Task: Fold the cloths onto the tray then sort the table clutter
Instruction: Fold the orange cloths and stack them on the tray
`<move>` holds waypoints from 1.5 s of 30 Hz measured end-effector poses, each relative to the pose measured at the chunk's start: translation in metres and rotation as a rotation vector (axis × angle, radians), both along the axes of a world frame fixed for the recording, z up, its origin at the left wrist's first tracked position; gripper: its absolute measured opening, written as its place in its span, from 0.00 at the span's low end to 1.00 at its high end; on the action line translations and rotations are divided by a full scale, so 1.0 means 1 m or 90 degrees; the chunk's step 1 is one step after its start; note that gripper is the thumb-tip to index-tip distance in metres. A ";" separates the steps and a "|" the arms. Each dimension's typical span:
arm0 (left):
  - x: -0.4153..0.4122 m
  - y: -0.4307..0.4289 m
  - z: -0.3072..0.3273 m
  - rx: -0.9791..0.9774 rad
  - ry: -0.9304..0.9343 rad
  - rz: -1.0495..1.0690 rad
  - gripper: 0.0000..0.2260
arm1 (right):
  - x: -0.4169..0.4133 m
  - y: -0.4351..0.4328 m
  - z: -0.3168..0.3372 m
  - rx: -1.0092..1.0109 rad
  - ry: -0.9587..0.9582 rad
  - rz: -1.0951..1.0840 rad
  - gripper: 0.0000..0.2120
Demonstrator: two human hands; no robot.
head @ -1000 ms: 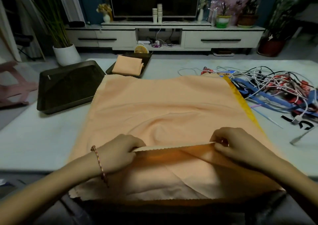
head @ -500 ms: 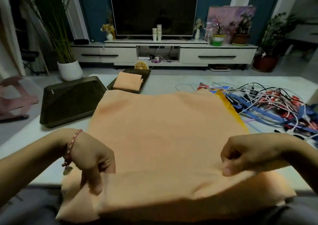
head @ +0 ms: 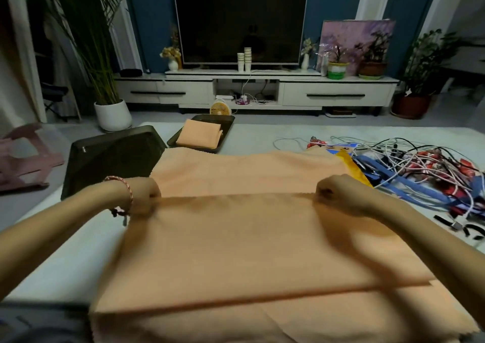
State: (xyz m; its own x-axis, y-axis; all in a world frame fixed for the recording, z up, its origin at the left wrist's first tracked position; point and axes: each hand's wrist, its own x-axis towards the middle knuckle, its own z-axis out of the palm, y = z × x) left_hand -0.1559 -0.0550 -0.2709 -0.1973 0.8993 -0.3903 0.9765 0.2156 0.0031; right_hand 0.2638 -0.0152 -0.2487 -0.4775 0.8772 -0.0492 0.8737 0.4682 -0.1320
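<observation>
Cloth (head: pixel 249 237): doubled over for a half fold.
Left grip (head: pixel 143 194): I pinch one edge corner.
Right grip (head: pixel 338 195): pinches the other, for tautness.

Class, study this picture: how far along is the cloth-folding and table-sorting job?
Done: one folded cloth lies in the small tray. In hand: left hand and right hand grip an edge of the orange cloth, folded partway across. Left: finishing that fold, traying it, then sorting the cables.

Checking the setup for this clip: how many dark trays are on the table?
2. The large tray lies at left, beyond the left hand; the smaller tray sits farther back, holding a folded cloth. The spread cloth may hide more.
</observation>
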 end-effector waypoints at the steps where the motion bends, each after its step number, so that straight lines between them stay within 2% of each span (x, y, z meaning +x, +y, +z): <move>1: 0.024 -0.006 0.013 0.053 0.030 -0.008 0.07 | -0.005 0.011 -0.002 0.030 0.021 -0.008 0.07; 3: 0.036 0.001 0.020 0.153 0.091 -0.006 0.06 | -0.018 0.033 -0.006 0.086 0.046 -0.031 0.10; 6: 0.027 0.015 0.003 0.221 0.096 0.039 0.08 | -0.034 0.065 -0.015 0.115 0.064 -0.076 0.11; 8: 0.037 0.018 -0.001 0.263 0.090 0.008 0.08 | -0.038 0.077 -0.024 0.102 0.046 -0.093 0.11; 10: 0.040 0.031 -0.008 0.291 0.058 -0.019 0.09 | -0.042 0.088 -0.033 0.081 0.039 -0.109 0.10; 13: 0.040 0.046 -0.018 0.252 -0.061 -0.002 0.17 | -0.046 0.095 -0.044 0.052 0.054 -0.117 0.05; 15: 0.037 0.053 -0.021 0.236 -0.130 0.000 0.23 | -0.050 0.102 -0.050 0.027 0.071 -0.107 0.10; 17: 0.036 0.058 -0.023 0.222 -0.168 0.001 0.25 | -0.052 0.108 -0.053 0.013 0.083 -0.098 0.07; 18: 0.035 0.060 -0.023 0.221 -0.175 0.001 0.25 | -0.053 0.110 -0.054 0.018 0.079 -0.095 0.03; 20: 0.032 0.065 -0.021 0.203 -0.154 -0.007 0.22 | -0.055 0.116 -0.056 0.035 0.055 -0.091 0.07; 24: 0.027 0.068 -0.006 0.206 -0.132 -0.049 0.07 | -0.055 0.118 -0.054 0.061 0.072 -0.089 0.04; 29: 0.003 0.061 0.013 0.168 -0.140 -0.060 0.10 | -0.049 0.117 -0.052 0.067 0.062 -0.103 0.04; 37: -0.013 0.053 -0.004 0.351 -0.255 0.070 0.07 | -0.053 0.117 -0.053 0.063 0.099 -0.126 0.08; 41: -0.014 0.053 -0.005 0.345 -0.281 0.090 0.09 | -0.055 0.116 -0.055 0.079 0.109 -0.155 0.08; 45: -0.012 0.055 -0.002 0.316 -0.302 0.100 0.11 | -0.059 0.117 -0.054 0.102 0.054 -0.163 0.10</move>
